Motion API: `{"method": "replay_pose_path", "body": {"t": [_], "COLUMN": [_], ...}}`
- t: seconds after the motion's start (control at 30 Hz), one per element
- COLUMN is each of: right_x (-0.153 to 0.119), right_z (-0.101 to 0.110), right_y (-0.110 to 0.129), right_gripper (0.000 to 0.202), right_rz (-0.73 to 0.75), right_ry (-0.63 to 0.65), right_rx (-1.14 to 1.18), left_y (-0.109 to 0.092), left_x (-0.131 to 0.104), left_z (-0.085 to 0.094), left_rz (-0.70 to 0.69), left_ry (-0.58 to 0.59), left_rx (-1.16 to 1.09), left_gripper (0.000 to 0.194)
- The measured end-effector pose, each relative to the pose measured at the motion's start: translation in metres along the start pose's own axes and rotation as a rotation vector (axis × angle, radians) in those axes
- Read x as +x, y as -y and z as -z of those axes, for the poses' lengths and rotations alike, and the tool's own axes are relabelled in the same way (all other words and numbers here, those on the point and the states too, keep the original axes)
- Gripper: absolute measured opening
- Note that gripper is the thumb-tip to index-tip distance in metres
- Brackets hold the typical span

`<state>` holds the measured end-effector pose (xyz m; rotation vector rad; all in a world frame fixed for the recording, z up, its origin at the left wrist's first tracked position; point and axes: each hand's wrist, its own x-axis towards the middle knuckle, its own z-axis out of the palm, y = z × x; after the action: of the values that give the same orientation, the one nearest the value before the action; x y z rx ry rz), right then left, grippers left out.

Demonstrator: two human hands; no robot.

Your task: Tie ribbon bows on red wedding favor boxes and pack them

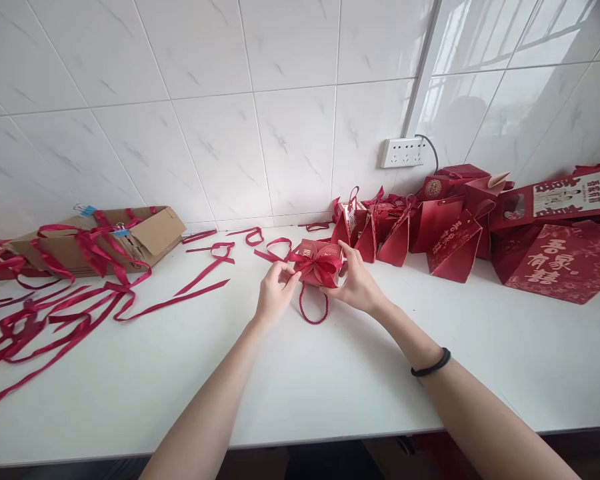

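A small red gift box (307, 248) lies on the white table in front of me, a red ribbon bow (325, 268) across it. Its twisted cord handle (313, 320) loops out toward me. My left hand (276, 290) pinches the ribbon at the box's left side, thumb and forefinger together. Around the right side curves my right hand (355, 280), thumb at the near edge and fingers at the far edge, gripping the box. A ribbon tail (275, 250) trails off behind my left hand.
Loose red ribbons (70, 320) spread over the table's left part, beside a cardboard box (160, 233) draped with ribbon and blue clips. Several red gift boxes (453, 247) stand at the right, with a larger red box (555, 260) beyond. A white power strip (403, 153) is on the tiled wall.
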<state>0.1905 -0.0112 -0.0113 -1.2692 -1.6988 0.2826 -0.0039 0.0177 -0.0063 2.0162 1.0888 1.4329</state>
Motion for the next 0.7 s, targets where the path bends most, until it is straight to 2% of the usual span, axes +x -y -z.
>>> {"method": "replay_pose_path", "body": {"t": [0.07, 0.2, 0.33, 0.5, 0.63, 0.7], "right_x": [0.001, 0.002, 0.001, -0.001, -0.003, -0.004], "right_z": [0.000, 0.004, 0.006, 0.003, 0.000, 0.000], "right_y": [0.000, 0.002, 0.001, 0.000, 0.003, 0.004], "right_gripper": [0.098, 0.097, 0.095, 0.095, 0.095, 0.096], "right_rz": [-0.007, -0.054, -0.020, 0.076, 0.126, 0.135], "right_ry": [-0.009, -0.022, -0.025, -0.019, 0.009, 0.025], "right_rx": [0.014, 0.069, 0.071, 0.034, 0.017, 0.014], "left_y": [-0.003, -0.001, 0.008, 0.004, -0.011, -0.014], "left_x": [0.000, 0.001, 0.004, 0.007, 0.003, 0.001], "left_z": [0.003, 0.008, 0.015, 0.018, 0.009, 0.004], "left_rz": [-0.051, -0.074, 0.016, 0.125, 0.054, -0.022], "left_ry": [-0.022, -0.018, -0.031, -0.166, -0.177, -0.180], "left_rx": [0.034, 0.112, 0.181, 0.146, 0.063, 0.053], "left_gripper": [0.008, 0.013, 0.016, 0.007, 0.020, 0.019]}}
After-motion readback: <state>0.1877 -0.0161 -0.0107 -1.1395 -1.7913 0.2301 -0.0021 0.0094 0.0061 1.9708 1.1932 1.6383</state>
